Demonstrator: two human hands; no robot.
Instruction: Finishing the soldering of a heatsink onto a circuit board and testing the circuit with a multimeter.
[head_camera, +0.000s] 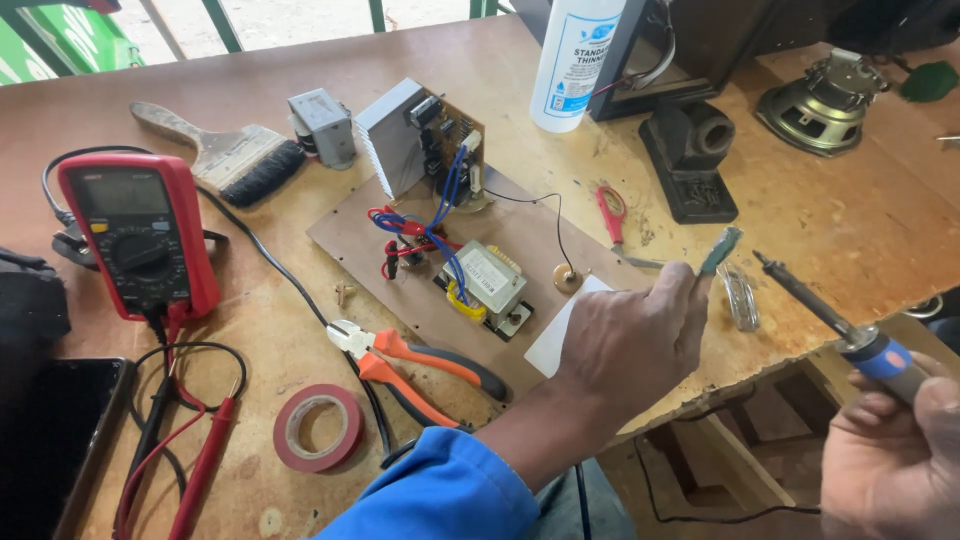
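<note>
The left hand (628, 338) pinches a small green strip (721, 249) between fingertips, while the right hand (890, 462) grips a blue-handled soldering iron (835, 322) over the wooden workbench (820, 230).

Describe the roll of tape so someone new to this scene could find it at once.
Start at the red multimeter on the wooden workbench. Follow its red probe leads toward the near edge; the roll of tape lies flat beside them, below the orange-handled pliers. It is the only red ring.

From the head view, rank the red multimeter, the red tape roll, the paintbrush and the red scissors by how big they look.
1. Red multimeter, clearly largest.
2. Paintbrush.
3. Red tape roll, though it lies nearer the camera, so this is unsure.
4. Red scissors, smallest.
</note>
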